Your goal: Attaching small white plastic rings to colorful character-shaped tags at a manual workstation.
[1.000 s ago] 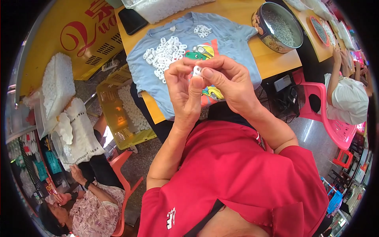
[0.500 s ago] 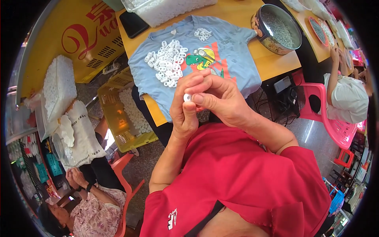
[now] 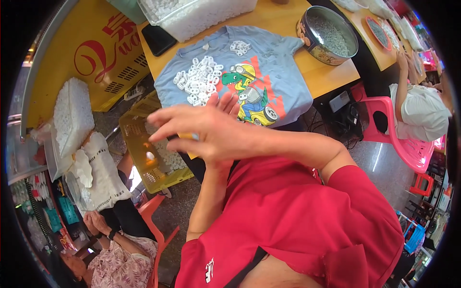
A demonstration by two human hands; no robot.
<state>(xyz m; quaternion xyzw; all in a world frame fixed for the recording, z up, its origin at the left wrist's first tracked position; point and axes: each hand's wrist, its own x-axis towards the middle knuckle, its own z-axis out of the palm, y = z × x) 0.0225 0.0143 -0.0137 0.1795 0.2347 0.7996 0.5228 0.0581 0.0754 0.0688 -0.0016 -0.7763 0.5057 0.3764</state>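
My right hand (image 3: 201, 132) reaches across to the left, in front of my left hand, above the edge of a yellow plastic crate (image 3: 132, 132). Its fingers are spread and nothing shows between them. Most of my left hand (image 3: 224, 103) is hidden behind it; its fingertips stick out, stretched, over a blue T-shirt (image 3: 293, 91) with a dinosaur print. One small white two-holed piece (image 3: 243, 97) shows beside those fingertips; whether they touch it I cannot tell. A heap of similar white pieces (image 3: 199, 79) lies on the shirt, with a smaller cluster (image 3: 240, 47) farther off.
White pieces partly fill the crate. On the yellow table (image 3: 331, 77) are a clear tub of white parts (image 3: 201, 21), a black phone (image 3: 158, 41) and a round tin of small metallic parts (image 3: 331, 36). A seated person (image 3: 120, 254) is at lower left, another (image 3: 418, 115) near a pink chair (image 3: 408, 149).
My hands were together, pinching a small white piece. They have parted, and my right hand has swung left with its fingers spread; that piece no longer shows in it.
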